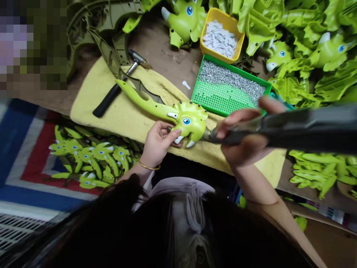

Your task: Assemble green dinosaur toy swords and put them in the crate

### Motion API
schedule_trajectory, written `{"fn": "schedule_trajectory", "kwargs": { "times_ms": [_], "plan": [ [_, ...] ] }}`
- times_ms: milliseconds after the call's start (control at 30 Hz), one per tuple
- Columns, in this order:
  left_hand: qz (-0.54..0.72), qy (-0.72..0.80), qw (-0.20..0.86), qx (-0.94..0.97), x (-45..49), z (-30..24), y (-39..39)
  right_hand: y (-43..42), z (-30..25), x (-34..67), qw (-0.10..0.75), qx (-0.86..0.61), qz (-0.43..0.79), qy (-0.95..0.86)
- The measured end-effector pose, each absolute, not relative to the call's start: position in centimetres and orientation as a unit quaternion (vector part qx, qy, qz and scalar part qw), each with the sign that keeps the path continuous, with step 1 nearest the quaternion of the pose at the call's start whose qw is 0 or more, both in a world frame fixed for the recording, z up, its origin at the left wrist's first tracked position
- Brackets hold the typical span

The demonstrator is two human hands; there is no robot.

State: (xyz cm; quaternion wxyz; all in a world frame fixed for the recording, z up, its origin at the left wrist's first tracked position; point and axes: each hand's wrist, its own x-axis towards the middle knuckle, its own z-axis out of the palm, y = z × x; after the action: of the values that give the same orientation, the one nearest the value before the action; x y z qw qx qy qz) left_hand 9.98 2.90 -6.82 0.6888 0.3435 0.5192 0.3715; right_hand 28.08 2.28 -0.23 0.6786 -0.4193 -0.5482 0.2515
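Observation:
My left hand (158, 143) is closed on a lime-green toy dinosaur head (192, 117) with a blue eye and white horns. From the head a long curved green piece (142, 104) runs up and left, joined to a dark olive part. My right hand (245, 137) is wrapped round a dark power screwdriver (306, 128), blurred by motion. Its front end points left and meets the head's right side; the tip itself I cannot make out. Both hands are over a yellow cloth (122, 123).
A hammer (108, 96) lies on the cloth's left. Behind stand a green basket (220, 98) of small metal screws and a yellow tub (237, 54) of white pieces. Green toy shells (301, 56) pile up at right. More dinosaur toys (97, 156) lie lower left.

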Motion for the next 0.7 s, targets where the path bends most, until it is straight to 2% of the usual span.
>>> {"fn": "schedule_trajectory", "kwargs": {
  "times_ms": [67, 133, 300, 500, 600, 700],
  "plan": [
    [0.371, 0.518, 0.690, 0.345, 9.9, -7.1, 2.9, 6.1, -0.4, 27.8, 0.775, -0.399, 0.115, -0.476],
    [0.365, 0.516, 0.691, 0.350, 9.8, -7.2, 3.0, 9.8, -1.7, 28.3, 0.790, -0.434, 0.059, -0.429],
    [0.352, 0.516, 0.696, 0.355, 9.6, -7.2, 3.0, 14.3, -6.3, 29.9, 0.716, -0.515, 0.186, -0.432],
    [0.355, 0.510, 0.706, 0.340, 9.7, -7.2, 3.0, 14.4, -6.1, 28.9, 0.797, -0.453, 0.083, -0.391],
    [0.354, 0.511, 0.706, 0.340, 9.6, -7.1, 3.0, 14.2, -5.6, 28.6, 0.781, -0.474, 0.069, -0.400],
    [0.351, 0.510, 0.706, 0.345, 9.6, -7.1, 3.0, 13.7, -6.0, 28.7, 0.763, -0.487, 0.114, -0.409]
  ]
}}
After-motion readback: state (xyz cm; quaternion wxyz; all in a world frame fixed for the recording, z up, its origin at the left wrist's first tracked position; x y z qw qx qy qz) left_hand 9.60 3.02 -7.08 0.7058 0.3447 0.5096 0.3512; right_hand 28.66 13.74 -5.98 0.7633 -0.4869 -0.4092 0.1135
